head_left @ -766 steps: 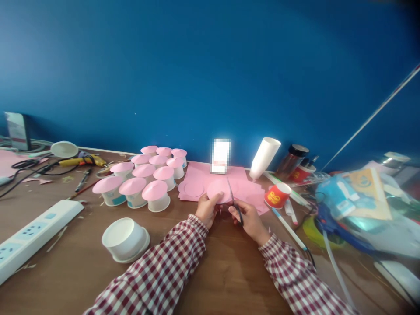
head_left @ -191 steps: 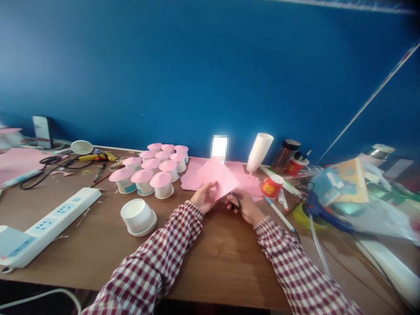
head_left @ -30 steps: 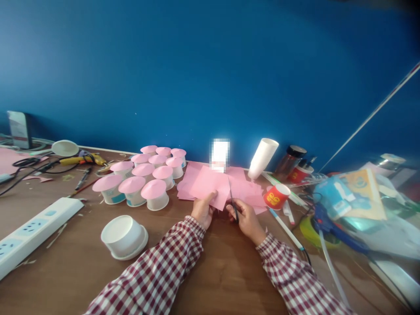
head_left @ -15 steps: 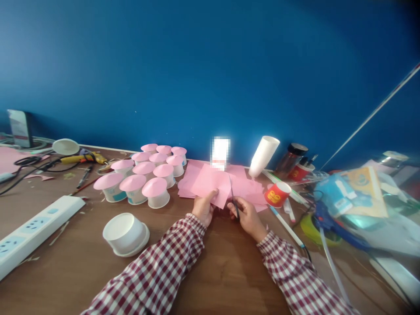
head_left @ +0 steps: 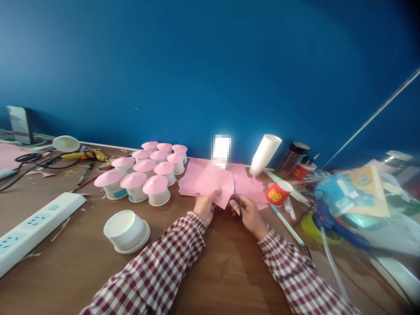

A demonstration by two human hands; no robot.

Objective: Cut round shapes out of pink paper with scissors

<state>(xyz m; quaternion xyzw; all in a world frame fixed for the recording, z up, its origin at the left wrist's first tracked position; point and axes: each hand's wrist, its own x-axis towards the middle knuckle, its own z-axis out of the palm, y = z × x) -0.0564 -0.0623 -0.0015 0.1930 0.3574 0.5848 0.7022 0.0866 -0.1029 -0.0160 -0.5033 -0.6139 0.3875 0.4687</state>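
Note:
My left hand [head_left: 206,207] pinches a piece of pink paper [head_left: 220,180], thumb on top and fingers underneath. In my right hand [head_left: 250,213] is a pair of scissors [head_left: 239,207], their blades pointing away from me along the right edge of that paper. Whether the blades are apart or together is hard to make out. More pink sheets [head_left: 190,175] lie flat on the table beneath and behind the held piece. To the left stand several white paper cups [head_left: 159,199] topped with pink paper cones [head_left: 155,184].
Front left sits a white bowl-like container [head_left: 124,229], beside a white power strip [head_left: 42,229]. On the right are a red paper cup [head_left: 278,193], a leaning stack of white cups [head_left: 265,153], pens [head_left: 287,224], a dark-lidded jar [head_left: 291,158] and a blue glue gun [head_left: 341,227]. A blue wall rises behind.
My right hand and the scissors have shifted slightly to the right relative to the pink paper. The left hand keeps its hold, and the whole view has moved a little.

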